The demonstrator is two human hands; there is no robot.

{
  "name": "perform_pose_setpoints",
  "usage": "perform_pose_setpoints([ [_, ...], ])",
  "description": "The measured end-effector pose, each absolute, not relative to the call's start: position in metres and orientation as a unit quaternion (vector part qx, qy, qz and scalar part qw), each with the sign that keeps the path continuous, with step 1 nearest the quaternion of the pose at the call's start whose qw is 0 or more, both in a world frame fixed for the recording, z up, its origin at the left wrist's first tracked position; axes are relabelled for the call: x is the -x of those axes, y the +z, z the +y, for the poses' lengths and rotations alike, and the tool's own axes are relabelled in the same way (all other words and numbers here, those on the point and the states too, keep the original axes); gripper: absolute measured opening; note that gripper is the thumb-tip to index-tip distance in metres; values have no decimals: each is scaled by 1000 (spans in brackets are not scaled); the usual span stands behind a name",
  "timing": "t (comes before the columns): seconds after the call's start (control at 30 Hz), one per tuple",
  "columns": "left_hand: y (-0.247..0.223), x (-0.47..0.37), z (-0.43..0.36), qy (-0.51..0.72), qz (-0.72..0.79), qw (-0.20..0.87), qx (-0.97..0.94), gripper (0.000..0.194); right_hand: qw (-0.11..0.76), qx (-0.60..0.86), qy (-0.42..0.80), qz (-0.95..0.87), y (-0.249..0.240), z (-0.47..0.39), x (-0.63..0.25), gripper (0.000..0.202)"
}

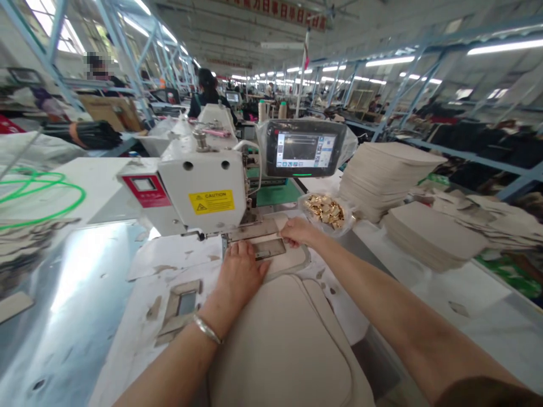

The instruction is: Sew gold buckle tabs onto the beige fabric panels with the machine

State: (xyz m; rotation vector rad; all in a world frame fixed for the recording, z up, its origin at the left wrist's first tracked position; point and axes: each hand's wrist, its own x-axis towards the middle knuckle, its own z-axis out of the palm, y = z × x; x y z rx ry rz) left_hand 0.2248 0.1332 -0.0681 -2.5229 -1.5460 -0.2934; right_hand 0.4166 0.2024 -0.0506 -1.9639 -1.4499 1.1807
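Note:
My left hand [242, 272] lies on a beige panel [292, 260] under the sewing machine head [201, 186]. Its fingers rest together at the left end of a flat metal clamp frame [271, 249], the thumb held apart. At the frame's right end, my right hand [298, 232] has thumb and fingers pinched together; what is between them is too small to make out. Closest to me is a stack of beige rounded panels [284, 345]. Left of my left wrist sits a loose beige rectangular frame piece [180, 308].
A clear dish of gold metal pieces [324, 210] stands beyond my right hand, below the control screen [303, 150]. Beige panel stacks [386, 169] rise at the right. Green tubing [63, 198] loops at the left. A co-worker [207, 90] is behind the machine.

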Motion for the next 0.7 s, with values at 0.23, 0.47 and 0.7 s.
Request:
perform_pose_setpoints([
  [0.23, -71, -205, 129, -108, -520, 100, 841, 50, 216, 700, 427, -530, -58, 207, -420, 24],
  [0.47, -73, -203, 133, -120, -509, 87, 848, 45, 181, 720, 441, -504, -46, 207, -420, 23],
  [0.7, -68, -182, 134, -106, -513, 83, 848, 40, 148, 731, 407, -527, -47, 212, -404, 24],
])
